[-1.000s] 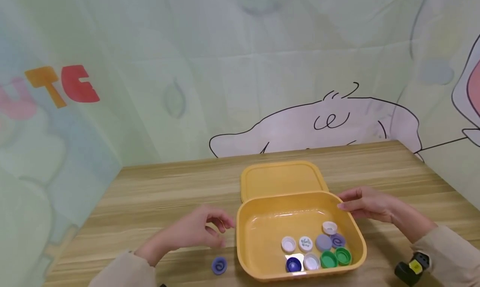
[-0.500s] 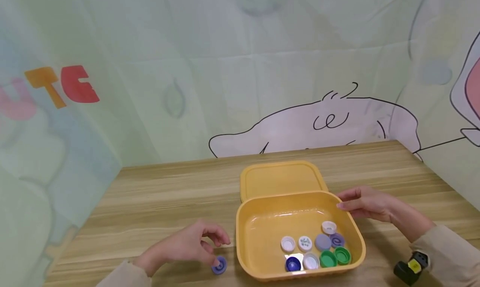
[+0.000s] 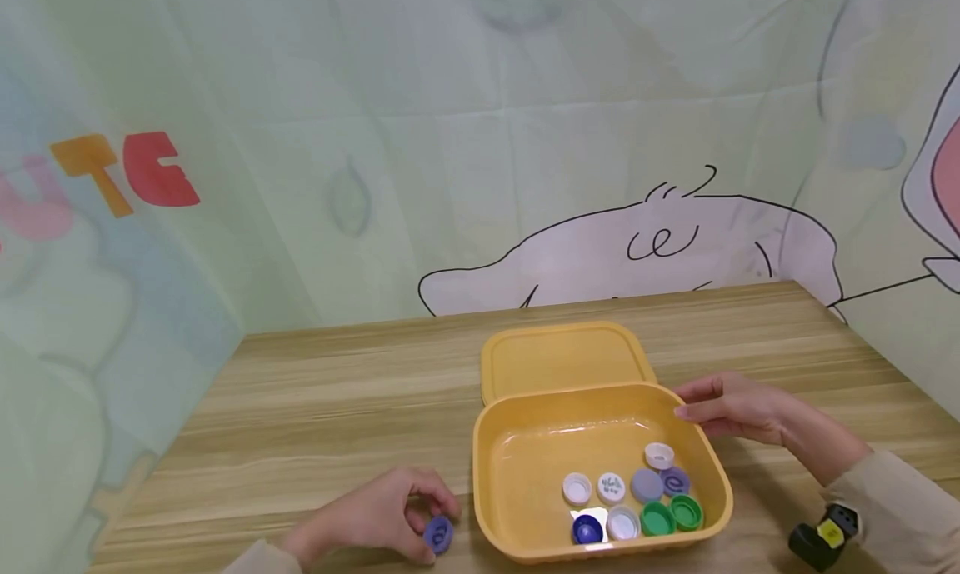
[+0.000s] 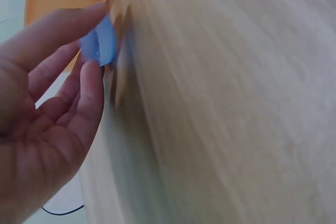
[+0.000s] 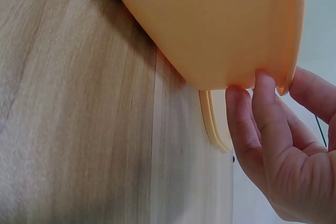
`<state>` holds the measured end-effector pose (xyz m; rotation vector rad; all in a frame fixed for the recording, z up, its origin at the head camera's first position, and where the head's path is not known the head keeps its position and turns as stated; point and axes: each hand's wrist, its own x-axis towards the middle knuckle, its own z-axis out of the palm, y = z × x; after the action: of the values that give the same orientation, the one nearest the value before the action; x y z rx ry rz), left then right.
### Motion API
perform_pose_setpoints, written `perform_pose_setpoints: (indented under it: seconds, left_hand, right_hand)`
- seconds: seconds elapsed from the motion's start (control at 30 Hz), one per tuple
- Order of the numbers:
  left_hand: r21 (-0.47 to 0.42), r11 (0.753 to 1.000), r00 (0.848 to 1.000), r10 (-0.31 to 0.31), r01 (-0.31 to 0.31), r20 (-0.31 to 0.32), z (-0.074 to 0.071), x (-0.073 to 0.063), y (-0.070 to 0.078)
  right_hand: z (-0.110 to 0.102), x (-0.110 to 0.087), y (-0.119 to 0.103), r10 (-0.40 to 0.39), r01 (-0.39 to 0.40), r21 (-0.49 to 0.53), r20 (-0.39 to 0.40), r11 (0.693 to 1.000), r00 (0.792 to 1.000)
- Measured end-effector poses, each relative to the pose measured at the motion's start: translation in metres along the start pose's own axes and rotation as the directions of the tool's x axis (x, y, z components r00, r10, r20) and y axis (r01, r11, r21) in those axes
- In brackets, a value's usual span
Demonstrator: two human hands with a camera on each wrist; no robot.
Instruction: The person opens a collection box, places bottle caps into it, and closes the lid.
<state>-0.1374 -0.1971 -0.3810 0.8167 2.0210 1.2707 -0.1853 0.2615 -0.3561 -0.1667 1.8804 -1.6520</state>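
Left of the yellow plastic box (image 3: 525,474), my left hand (image 3: 386,511) pinches a purple-blue bottle cap (image 3: 438,535) between thumb and fingers. The cap is tipped on edge, its swirl-marked face turned to the head camera. In the left wrist view the same cap (image 4: 106,40) sits close over the table, with a shadow beside it. My right hand (image 3: 742,411) grips the box's far right corner, thumb at the rim and fingers against the outer wall (image 5: 210,30). Inside the box, several caps lie at the near right, among them green caps (image 3: 657,519) and a dark blue cap (image 3: 587,529).
Behind the box lies its flat yellow lid (image 3: 566,361), partly covered by the box's far rim. The wooden table (image 3: 337,391) ends at a printed cloth backdrop (image 3: 375,141). A black device with a yellow mark (image 3: 825,534) is on the right wrist.
My left hand has come down and towards me to the purple-blue cap, taken hold of it and tipped it up from lying flat. The right hand and the box have not moved.
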Motion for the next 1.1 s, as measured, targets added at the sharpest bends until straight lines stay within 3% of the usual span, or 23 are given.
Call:
perform_pose_setpoints:
  seconds: [0.37,0.57,0.87,1.1]
  left_hand:
    - [0.071,0.997,0.999,0.044,-0.043,-0.010,0.001,-0.002,-0.003]
    - [0.065,0.997,0.999,0.038,-0.037,-0.016,0.000,-0.002,-0.003]
    - [0.024,1.000,0.999,0.002,-0.001,-0.047,-0.003,-0.003,0.007]
    - [0.099,0.995,0.996,-0.002,0.011,-0.093,-0.007,-0.002,0.019]
  right_hand:
    - [0.000,0.000,0.000,-0.002,0.002,0.005,0.006,1.000,1.000]
    - [0.000,-0.001,-0.001,0.001,-0.001,-0.002,0.001,1.000,1.000]
    - [0.000,-0.001,0.000,-0.002,0.002,-0.012,0.004,1.000,1.000]
    - [0.000,0.000,0.001,-0.010,0.010,0.006,0.012,1.000,1.000]
